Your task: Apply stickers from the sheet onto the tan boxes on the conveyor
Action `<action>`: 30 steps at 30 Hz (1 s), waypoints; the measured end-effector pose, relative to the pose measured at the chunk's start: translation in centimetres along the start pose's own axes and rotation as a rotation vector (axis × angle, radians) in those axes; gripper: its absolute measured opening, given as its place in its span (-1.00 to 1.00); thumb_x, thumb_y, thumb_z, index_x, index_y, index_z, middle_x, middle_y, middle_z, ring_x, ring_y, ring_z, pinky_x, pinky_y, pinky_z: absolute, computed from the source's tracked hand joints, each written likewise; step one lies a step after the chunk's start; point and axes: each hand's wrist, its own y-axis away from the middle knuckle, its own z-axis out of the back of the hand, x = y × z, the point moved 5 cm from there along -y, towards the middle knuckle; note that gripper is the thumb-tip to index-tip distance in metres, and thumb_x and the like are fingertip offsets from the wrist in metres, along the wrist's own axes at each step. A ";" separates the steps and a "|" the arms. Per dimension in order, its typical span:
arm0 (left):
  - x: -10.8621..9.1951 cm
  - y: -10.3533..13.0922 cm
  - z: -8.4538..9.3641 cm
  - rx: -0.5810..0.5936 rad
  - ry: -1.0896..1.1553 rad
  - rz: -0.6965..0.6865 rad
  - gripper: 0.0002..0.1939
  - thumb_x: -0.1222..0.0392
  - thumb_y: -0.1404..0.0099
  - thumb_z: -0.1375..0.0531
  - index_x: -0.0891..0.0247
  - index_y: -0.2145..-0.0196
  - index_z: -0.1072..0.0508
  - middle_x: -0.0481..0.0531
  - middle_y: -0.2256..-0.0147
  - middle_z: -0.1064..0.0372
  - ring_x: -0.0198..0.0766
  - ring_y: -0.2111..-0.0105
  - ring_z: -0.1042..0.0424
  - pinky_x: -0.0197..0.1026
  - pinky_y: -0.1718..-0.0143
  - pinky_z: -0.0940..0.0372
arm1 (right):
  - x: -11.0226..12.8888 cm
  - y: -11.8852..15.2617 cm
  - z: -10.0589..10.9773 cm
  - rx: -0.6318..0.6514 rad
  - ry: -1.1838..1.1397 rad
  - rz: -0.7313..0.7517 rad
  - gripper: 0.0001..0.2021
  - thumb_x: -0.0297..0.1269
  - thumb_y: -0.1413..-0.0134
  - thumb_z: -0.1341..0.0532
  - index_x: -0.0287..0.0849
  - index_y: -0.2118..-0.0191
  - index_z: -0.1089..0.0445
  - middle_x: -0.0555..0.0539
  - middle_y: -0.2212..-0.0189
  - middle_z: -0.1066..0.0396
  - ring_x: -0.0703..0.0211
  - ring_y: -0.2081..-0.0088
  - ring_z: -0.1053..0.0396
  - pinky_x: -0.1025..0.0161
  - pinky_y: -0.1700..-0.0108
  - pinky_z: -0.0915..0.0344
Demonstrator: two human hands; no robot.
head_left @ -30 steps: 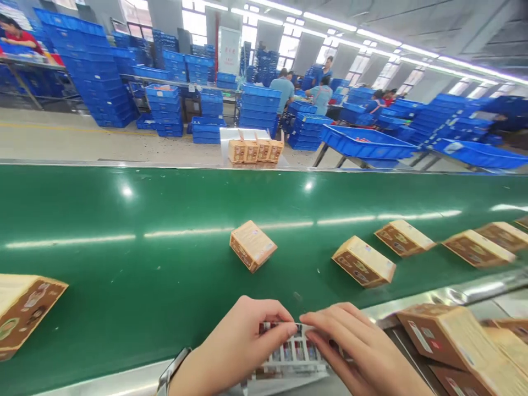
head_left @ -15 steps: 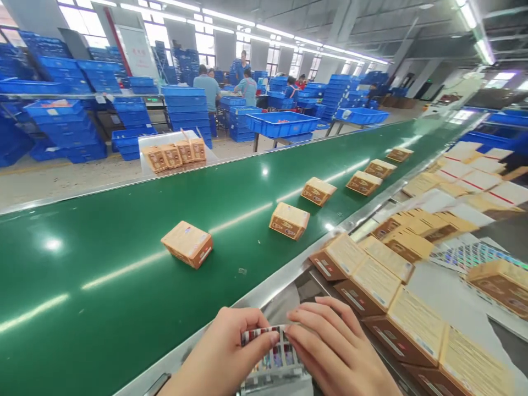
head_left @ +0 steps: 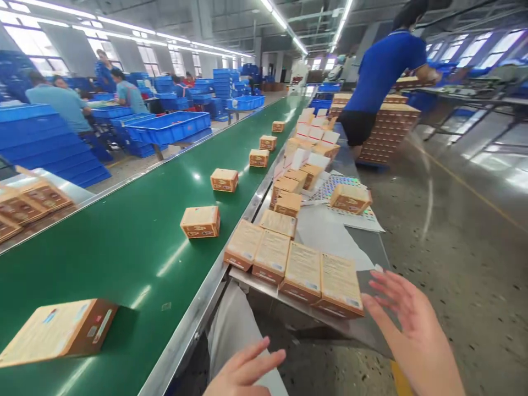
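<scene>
My left hand (head_left: 246, 373) is low in the middle with its fingers apart, holding nothing visible. My right hand (head_left: 412, 324) is open at the right end of a row of brown-and-cream cartons, its thumb close to the end carton (head_left: 340, 280); I cannot tell whether they touch. A small whitish bit (head_left: 378, 268) shows by its fingertips, too small to name. Left of the end carton, more cartons (head_left: 303, 267) stand side by side on the metal bench (head_left: 371, 242). Behind them lie a white sheet (head_left: 330, 231) and a shiny sticker sheet (head_left: 346, 180).
A green conveyor belt (head_left: 136, 242) on the left carries several cartons, the nearest (head_left: 58, 330) at lower left. Open-flapped cartons (head_left: 313, 132) crowd the far bench. A person in a blue shirt (head_left: 383, 66) stands by stacked cartons (head_left: 390, 132). Blue bins (head_left: 169, 127) stand beyond the belt.
The view has swung right. My hands have parted; the sticker strip between them is out of sight. My right hand has moved to the row's end. The nearest belt carton appears closer.
</scene>
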 end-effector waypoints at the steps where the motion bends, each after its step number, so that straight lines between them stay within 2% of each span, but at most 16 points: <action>1: -0.5 -1.2 -0.2 0.034 -0.054 -0.049 -0.78 0.04 -0.40 -0.23 0.08 0.38 -0.59 -0.08 -0.25 -0.30 0.06 -0.27 -0.25 -0.03 -0.29 -0.18 | -0.9 -0.8 -0.4 0.042 -0.018 -0.026 -0.20 0.20 0.06 -0.33 -0.05 -0.24 -0.17 -0.27 -0.20 -0.35 -0.25 -0.13 -0.39 -0.16 -0.12 -0.38; 3: -2.2 -3.6 -0.1 0.098 -0.150 -0.161 -0.85 0.18 -0.42 -0.22 0.07 0.28 -0.60 -0.13 -0.35 -0.08 0.07 -0.33 -0.11 0.04 -0.35 -0.05 | -2.0 -2.3 -1.5 0.209 -0.072 -0.037 -0.06 0.20 0.09 -0.35 -0.03 -0.34 -0.01 -0.30 -0.29 -0.23 -0.23 -0.19 -0.33 -0.18 -0.18 -0.31; 5: -3.8 -6.0 0.2 0.087 -0.237 -0.245 -0.93 0.21 -0.36 -0.28 0.10 0.27 -0.61 -0.10 -0.39 0.07 0.14 -0.34 -0.06 0.10 -0.36 -0.03 | -2.2 -3.8 -2.2 0.377 -0.117 -0.037 -0.05 0.17 0.04 -0.34 -0.01 -0.38 0.07 -0.30 -0.31 -0.21 -0.18 -0.22 -0.31 -0.17 -0.22 -0.28; 8: -5.4 -8.9 0.2 0.058 -0.330 -0.328 -0.93 0.15 -0.28 -0.36 0.18 0.31 -0.62 0.04 -0.41 0.18 0.21 -0.35 -0.01 0.18 -0.35 0.00 | -1.5 -5.5 -1.9 0.515 -0.125 -0.016 -0.08 0.14 0.03 -0.36 0.02 -0.38 0.02 -0.27 -0.28 -0.26 -0.16 -0.21 -0.33 -0.19 -0.23 -0.25; 10: -6.1 -10.5 -0.1 0.054 -0.386 -0.374 -0.86 0.13 -0.26 -0.36 0.25 0.35 -0.62 0.15 -0.41 0.20 0.23 -0.35 0.01 0.22 -0.35 0.03 | -0.6 -6.3 -1.2 0.495 -0.144 -0.013 -0.17 0.17 0.08 -0.38 0.03 -0.29 -0.19 -0.24 -0.24 -0.32 -0.17 -0.20 -0.34 -0.15 -0.19 -0.30; 13: -6.9 -12.2 -0.6 0.035 -0.481 -0.403 -0.82 0.19 -0.30 -0.31 0.33 0.41 -0.60 0.26 -0.39 0.10 0.20 -0.34 -0.07 0.19 -0.33 -0.03 | 0.6 -6.6 -0.8 0.351 -0.233 -0.130 -0.36 0.27 0.18 -0.37 -0.06 0.04 -0.49 -0.24 -0.14 -0.44 -0.20 -0.14 -0.39 -0.03 -0.08 -0.40; 15: -7.5 -13.1 -0.7 -0.015 -0.555 -0.421 -0.81 0.23 -0.35 -0.25 0.36 0.38 -0.61 0.32 -0.35 -0.04 0.14 -0.30 -0.18 0.10 -0.31 -0.09 | 0.8 -6.1 -1.3 0.286 -0.270 -0.255 -0.40 0.31 0.30 -0.40 -0.12 0.27 -0.55 -0.26 -0.05 -0.51 -0.22 -0.07 -0.44 0.01 -0.03 -0.43; 17: -8.2 -13.5 -0.6 -0.087 -0.628 -0.448 -0.79 0.25 -0.39 -0.21 0.38 0.30 -0.63 0.35 -0.29 -0.18 0.09 -0.24 -0.28 0.03 -0.30 -0.10 | 0.9 -5.6 -2.1 0.259 -0.286 -0.347 -0.43 0.29 0.41 -0.44 -0.15 0.40 -0.55 -0.25 0.02 -0.55 -0.23 -0.02 -0.46 0.04 0.02 -0.44; 21: -9.0 -13.6 -0.4 -0.173 -0.690 -0.464 -0.75 0.25 -0.42 -0.15 0.38 0.23 -0.64 0.33 -0.22 -0.30 0.04 -0.17 -0.38 -0.04 -0.26 -0.15 | 0.6 -5.2 -2.8 0.215 -0.350 -0.445 -0.48 0.18 0.50 -0.48 -0.13 0.42 -0.57 -0.17 0.18 -0.61 -0.18 0.05 -0.49 0.12 0.13 -0.45; 24: -9.3 -13.6 -0.2 -0.153 -0.696 -0.446 -0.71 0.25 -0.44 -0.10 0.38 0.21 -0.64 0.30 -0.23 -0.30 0.01 -0.18 -0.37 -0.07 -0.22 -0.21 | 0.5 -5.5 -2.7 0.202 -0.351 -0.482 -0.51 0.12 0.53 -0.49 -0.13 0.43 -0.56 -0.14 0.27 -0.62 -0.14 0.09 -0.50 0.17 0.17 -0.44; 30: -9.7 -13.7 0.3 -0.115 -0.705 -0.430 -0.67 0.26 -0.46 -0.06 0.38 0.15 -0.63 0.28 -0.23 -0.30 0.01 -0.20 -0.36 -0.06 -0.20 -0.24 | 1.0 -5.7 -2.6 0.195 -0.267 -0.453 -0.55 0.12 0.49 -0.45 -0.14 0.48 -0.52 -0.15 0.25 -0.61 -0.12 0.11 -0.50 0.18 0.20 -0.42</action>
